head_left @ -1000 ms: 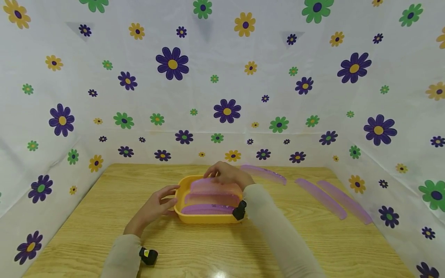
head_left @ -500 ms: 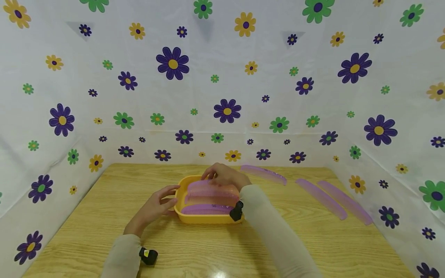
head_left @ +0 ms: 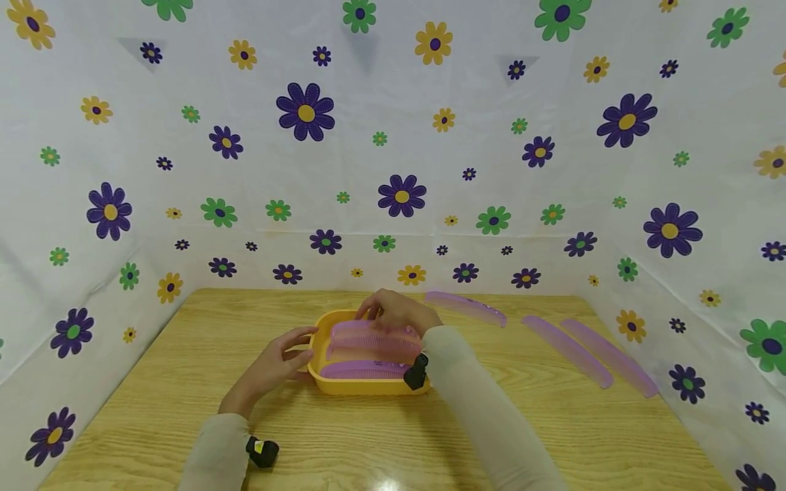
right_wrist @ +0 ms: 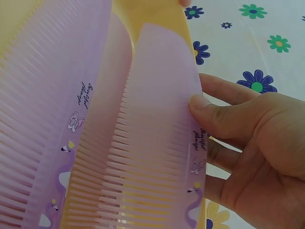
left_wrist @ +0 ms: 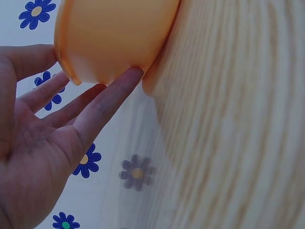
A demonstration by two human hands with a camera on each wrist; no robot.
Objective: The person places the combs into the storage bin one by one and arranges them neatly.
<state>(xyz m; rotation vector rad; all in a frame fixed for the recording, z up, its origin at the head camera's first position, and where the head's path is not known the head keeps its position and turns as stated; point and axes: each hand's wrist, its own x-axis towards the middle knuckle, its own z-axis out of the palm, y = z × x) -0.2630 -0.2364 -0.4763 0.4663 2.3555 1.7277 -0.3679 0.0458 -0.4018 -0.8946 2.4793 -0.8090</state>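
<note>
A yellow plastic tray [head_left: 368, 387] holds purple combs lying lengthwise. At its left end my left hand [head_left: 273, 368] touches the rim and wall; in the left wrist view its fingers reach fairly straight against the tray wall [left_wrist: 114, 38]. My right hand [head_left: 396, 312] pinches the spine of the rear comb [head_left: 362, 334], thumb on the near face and the other fingers behind. Beside that comb, the right wrist view shows another comb [right_wrist: 107, 95] and a front comb [right_wrist: 52, 119] with a flamingo print. My right hand and wrist cover part of the tray's right end.
One purple comb [head_left: 467, 307] lies on the wooden table [head_left: 344, 443] behind my right hand. Two more combs, one inner [head_left: 568, 351] and one outer [head_left: 610, 358], lie slanted at the right. A flower-print cloth [head_left: 393, 157] encloses the back and sides.
My right hand has shifted slightly left, and the rear comb has moved left and a little down into the tray. The left hand and the tray have stayed put.
</note>
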